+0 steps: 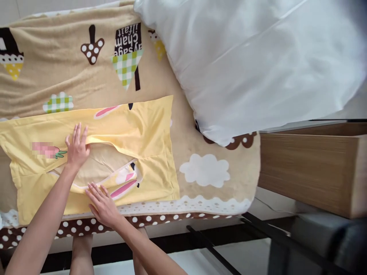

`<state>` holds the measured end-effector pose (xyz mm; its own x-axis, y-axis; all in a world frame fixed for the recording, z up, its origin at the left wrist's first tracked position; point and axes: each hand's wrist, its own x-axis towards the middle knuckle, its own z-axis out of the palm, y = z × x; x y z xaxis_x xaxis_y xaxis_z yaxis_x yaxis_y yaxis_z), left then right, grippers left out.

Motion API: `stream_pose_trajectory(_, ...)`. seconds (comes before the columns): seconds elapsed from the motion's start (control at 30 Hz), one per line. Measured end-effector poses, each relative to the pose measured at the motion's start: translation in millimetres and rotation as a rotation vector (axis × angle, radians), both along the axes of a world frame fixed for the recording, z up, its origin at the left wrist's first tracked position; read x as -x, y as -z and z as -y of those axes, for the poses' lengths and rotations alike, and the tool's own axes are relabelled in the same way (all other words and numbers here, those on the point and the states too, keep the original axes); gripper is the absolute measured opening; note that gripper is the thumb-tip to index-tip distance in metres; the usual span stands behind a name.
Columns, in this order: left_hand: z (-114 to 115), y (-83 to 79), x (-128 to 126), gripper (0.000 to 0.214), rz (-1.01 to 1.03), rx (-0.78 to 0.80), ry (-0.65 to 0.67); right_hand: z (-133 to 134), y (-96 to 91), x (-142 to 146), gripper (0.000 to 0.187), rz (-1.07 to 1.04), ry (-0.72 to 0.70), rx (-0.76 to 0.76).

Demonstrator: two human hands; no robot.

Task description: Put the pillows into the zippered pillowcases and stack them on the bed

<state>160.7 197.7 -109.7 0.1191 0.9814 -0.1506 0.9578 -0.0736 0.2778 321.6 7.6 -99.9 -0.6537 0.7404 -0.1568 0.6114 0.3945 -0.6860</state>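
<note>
A yellow pillowcase [155,126] with printed rabbits and a pink fruit lies spread out on the bed. Its slit-like opening gapes in the middle and shows a paler inner layer [100,162]. At the upper left edge of this opening, my left hand [77,149] rests flat with its fingers apart. My right hand [104,206] lies on the lower edge, fingers stretched out and touching the fabric. Neither hand grips anything. A plump white pillow [252,65] sits at the upper right, apart from both hands.
Beneath everything is a beige patterned blanket [86,80] with a dotted brown border [149,219]. To the right juts a wooden drawer [309,164]. Black metal bars [212,250] and a dark grey object [318,236] are at the lower right.
</note>
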Motion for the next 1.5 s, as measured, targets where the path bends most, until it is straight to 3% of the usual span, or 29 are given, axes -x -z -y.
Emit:
stream_pose_trajectory(0.1, 50.4, -4.3, 21.7, 0.062, -0.003, -0.052, 0.061, -49.4, 11.9, -38.6, 0.061, 0.059, 0.222, -0.141)
stream_pose_trajectory(0.13, 69.8, -2.5, 37.0, 0.06, -0.016, -0.079, -0.001, -71.7, 21.0, -56.5, 0.061, 0.108, 0.306, -0.172)
stream_pose_trajectory(0.27, 135.7, 8.5, 112.9, 0.063, -0.144, -0.169, -0.461, -150.4, 58.2, -137.0, 0.054, 0.315, 0.51, -0.175)
stream_pose_trajectory(0.3, 144.9, 8.5, 126.9, 0.064, -0.157, -0.17, -0.507, -161.6, 62.6, -152.4, 0.054, 0.344, 0.551, -0.179)
stream_pose_trajectory(0.37, 149.7, 3.6, 138.2, 0.065, -0.138, -0.167, -0.471, -173.0, 62.6, -166.4, 0.055, 0.354, 0.564, -0.198)
stream_pose_trajectory(0.43, 134.1, -3.3, 123.5, 0.066, -0.064, -0.19, -0.337, -176.9, 54.1, -152.1, 0.058, 0.301, 0.429, -0.211)
stream_pose_trajectory(0.5, 100.3, -4.8, 86.7, 0.066, 0.031, -0.196, -0.198, -182.9, 44.3, -111.5, 0.06, 0.222, 0.226, -0.215)
stream_pose_trajectory(0.6, 34.2, 9.6, 19.9, 0.06, 0.13, -0.052, -0.039, -205.3, 40.7, -33.7, 0.056, 0.112, 0.045, -0.228)
stream_pose_trajectory(0.67, -3.9, 25.0, -5.4, 0.058, 0.16, 0.002, -0.028, -225.8, 47.4, -1.6, 0.052, 0.063, -0.009, -0.222)
stream_pose_trajectory(0.7, -17.8, 31.8, -6.4, 0.058, 0.15, 0.012, -0.038, -235.7, 52.3, 1.9, 0.051, 0.054, -0.025, -0.212)
stream_pose_trajectory(0.77, -33.1, 39.7, 16.9, 0.058, 0.096, -0.001, -0.113, -252.1, 62.6, -18.0, 0.051, 0.079, 0.012, -0.205)
stream_pose_trajectory(0.9, -26.6, 31.6, 120.2, 0.065, -0.096, -0.038, -0.359, -268.0, 76.9, -117.5, 0.057, 0.291, 0.418, -0.248)
stream_pose_trajectory(0.97, -18.8, 24.2, 162.3, 0.071, -0.171, 0.002, -0.412, -270.1, 81.6, -157.9, 0.059, 0.348, 0.527, -0.264)
stream_pose_trajectory(1.03, -16.1, 20.3, 184.1, 0.073, -0.202, 0.022, -0.421, -271.9, 85.2, -177.4, 0.061, 0.365, 0.568, -0.272)
stream_pose_trajectory(1.13, -23.2, 17.4, 190.7, 0.074, -0.184, 0.044, -0.412, -279.5, 84.5, -177.7, 0.062, 0.394, 0.62, -0.223)
stream_pose_trajectory(1.27, -21.4, 1.4, 190.4, 0.074, -0.078, 0.123, -0.503, -277.5, 67.1, -168.0, 0.063, 0.414, 0.604, -0.12)
stream_pose_trajectory(1.33, 6.3, -8.5, 186.6, 0.071, -0.084, -0.041, -0.592, -248.9, 59.0, -167.2, 0.06, 0.404, 0.603, -0.173)
stream_pose_trajectory(1.4, 56.9, -13.1, 177.5, 0.067, -0.138, -0.23, -0.66, -194.9, 58.0, -170.9, 0.057, 0.401, 0.584, -0.227)
stream_pose_trajectory(1.43, 88.7, -12.9, 171.8, 0.066, -0.168, -0.257, -0.679, -160.5, 60.4, -175.2, 0.056, 0.412, 0.572, -0.226)
stream_pose_trajectory(1.5, 157.6, -9.3, 162.8, 0.068, -0.202, -0.139, -0.684, -86.5, 69.1, -190.1, 0.058, 0.481, 0.604, -0.182)
